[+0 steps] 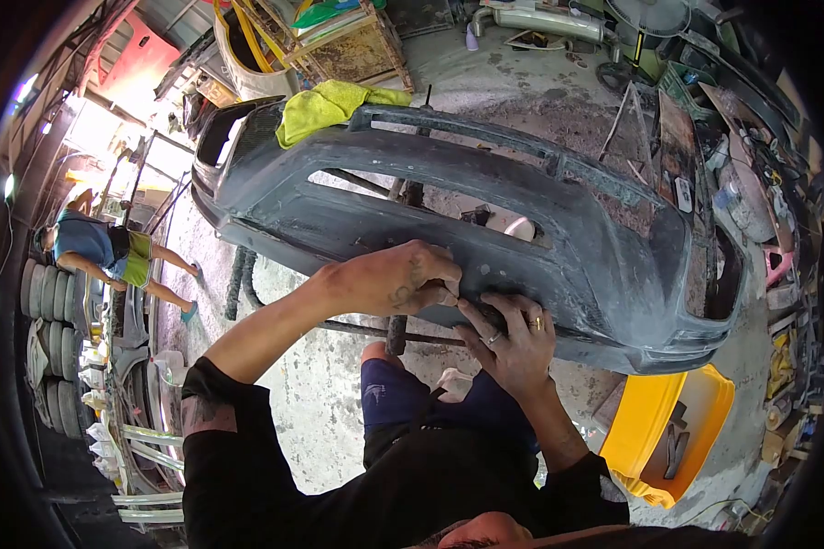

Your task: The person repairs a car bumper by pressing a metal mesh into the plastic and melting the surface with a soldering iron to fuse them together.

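A grey, dusty car bumper [604, 265] lies across a stand in front of me, with pale sanded patches on its surface. My left hand [403, 282] is at its lower middle, fingers curled in and the thumb and fingertips pinched together; what they hold, if anything, is hidden. Close beside it, my right hand [517, 343] has its fingers bent around something dark and small that I cannot make out, against the bumper's lower edge. Two rings show on that hand. A yellow-green cloth [330, 108] is draped over the bumper's upper left part.
A yellow bin [645, 425] holding dark pieces stands at the lower right. Stacked tyres [57, 302] line the left side, where another person [110, 247] bends over. A silver muffler [545, 25] lies at the back; cluttered shelves [783, 366] run along the right.
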`<state>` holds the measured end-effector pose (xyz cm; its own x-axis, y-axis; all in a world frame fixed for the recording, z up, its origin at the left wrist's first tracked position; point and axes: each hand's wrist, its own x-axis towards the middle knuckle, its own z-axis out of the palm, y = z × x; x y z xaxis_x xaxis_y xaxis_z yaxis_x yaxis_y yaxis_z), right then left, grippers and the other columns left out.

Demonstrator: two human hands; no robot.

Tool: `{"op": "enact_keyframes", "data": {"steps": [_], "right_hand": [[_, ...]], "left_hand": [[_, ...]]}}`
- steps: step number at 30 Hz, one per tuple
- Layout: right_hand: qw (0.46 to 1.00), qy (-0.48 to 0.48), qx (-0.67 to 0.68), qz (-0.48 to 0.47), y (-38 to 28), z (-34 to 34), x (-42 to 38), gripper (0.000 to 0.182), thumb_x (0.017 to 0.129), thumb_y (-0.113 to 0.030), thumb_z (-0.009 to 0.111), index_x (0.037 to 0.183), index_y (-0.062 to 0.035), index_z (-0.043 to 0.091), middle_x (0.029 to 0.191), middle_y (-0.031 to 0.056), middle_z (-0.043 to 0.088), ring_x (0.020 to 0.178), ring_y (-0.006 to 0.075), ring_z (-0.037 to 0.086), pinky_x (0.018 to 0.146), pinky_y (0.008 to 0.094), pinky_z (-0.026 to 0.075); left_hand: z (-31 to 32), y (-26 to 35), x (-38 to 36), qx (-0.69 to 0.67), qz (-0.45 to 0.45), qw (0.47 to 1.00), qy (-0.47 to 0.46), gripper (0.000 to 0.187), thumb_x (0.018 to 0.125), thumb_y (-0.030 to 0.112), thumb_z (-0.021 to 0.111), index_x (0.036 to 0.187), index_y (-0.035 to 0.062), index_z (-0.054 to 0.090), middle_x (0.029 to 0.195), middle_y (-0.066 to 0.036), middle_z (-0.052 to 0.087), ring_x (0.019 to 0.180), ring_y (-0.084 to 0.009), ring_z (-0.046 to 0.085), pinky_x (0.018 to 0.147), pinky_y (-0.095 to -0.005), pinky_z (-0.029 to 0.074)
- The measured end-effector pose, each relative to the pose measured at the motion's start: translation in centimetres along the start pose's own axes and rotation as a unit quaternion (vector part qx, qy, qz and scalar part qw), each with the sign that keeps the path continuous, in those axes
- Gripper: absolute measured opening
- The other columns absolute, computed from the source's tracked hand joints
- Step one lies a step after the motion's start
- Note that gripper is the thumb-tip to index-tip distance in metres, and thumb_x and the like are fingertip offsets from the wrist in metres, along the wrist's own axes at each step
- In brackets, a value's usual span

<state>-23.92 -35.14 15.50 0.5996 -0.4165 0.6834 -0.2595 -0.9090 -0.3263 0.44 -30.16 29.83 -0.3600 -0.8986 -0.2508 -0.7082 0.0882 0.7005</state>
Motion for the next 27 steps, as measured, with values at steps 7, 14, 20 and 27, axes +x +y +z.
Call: {"op": "enact_keyframes", "data": {"steps": [7, 14, 20, 27], "right_hand": [[0.998, 0.035, 0.032, 0.049, 0.0, -0.3, 0.4, 0.051, 0.092, -0.036, 0.086, 0.138, -0.0151, 0.076, 0.127, 0.0012, 0.069, 0.109, 0.0266, 0.065, 0.09, 0.0418, 0.056], [0.992, 0.08, 0.076, 0.058, 0.5, 0.6, -0.4, 0.034, 0.088, -0.026, 0.091, 0.117, -0.0143, 0.076, 0.124, 0.0027, 0.069, 0.107, 0.0274, 0.068, 0.09, 0.0422, 0.057], [0.995, 0.062, 0.059, 0.053, 0.2, 0.3, -0.1, 0.036, 0.088, -0.034, 0.09, 0.119, -0.0201, 0.079, 0.125, 0.0004, 0.068, 0.108, 0.0251, 0.068, 0.087, 0.0399, 0.056], [1.0, -0.005, 0.003, 0.015, 0.0, 0.0, -0.4, 0.051, 0.089, -0.041, 0.087, 0.138, -0.0385, 0.077, 0.132, -0.0023, 0.066, 0.113, 0.0261, 0.064, 0.089, 0.0432, 0.055]], "left_hand": [[0.4, -0.2, -0.7, 0.02, 0.026, 0.998, 0.059, 0.018, 0.098, 0.001, 0.071, 0.116, -0.0008, 0.069, 0.11, -0.018, 0.066, 0.107, -0.042, 0.07, 0.088, -0.0516, 0.055], [0.2, 0.8, -0.7, 0.068, 0.009, 0.997, 0.039, 0.013, 0.102, 0.003, 0.068, 0.114, -0.001, 0.068, 0.112, -0.018, 0.065, 0.106, -0.0403, 0.07, 0.09, -0.0508, 0.055], [0.2, 0.3, -0.5, 0.047, 0.01, 0.999, 0.018, 0.013, 0.102, 0.003, 0.068, 0.114, -0.0021, 0.068, 0.111, -0.018, 0.066, 0.108, -0.0405, 0.07, 0.09, -0.0494, 0.056], [0.7, 0.2, -0.2, 0.02, 0.018, 0.999, 0.027, 0.017, 0.101, 0.002, 0.069, 0.118, -0.0024, 0.068, 0.116, -0.019, 0.068, 0.109, -0.0413, 0.07, 0.09, -0.0505, 0.056]]}}
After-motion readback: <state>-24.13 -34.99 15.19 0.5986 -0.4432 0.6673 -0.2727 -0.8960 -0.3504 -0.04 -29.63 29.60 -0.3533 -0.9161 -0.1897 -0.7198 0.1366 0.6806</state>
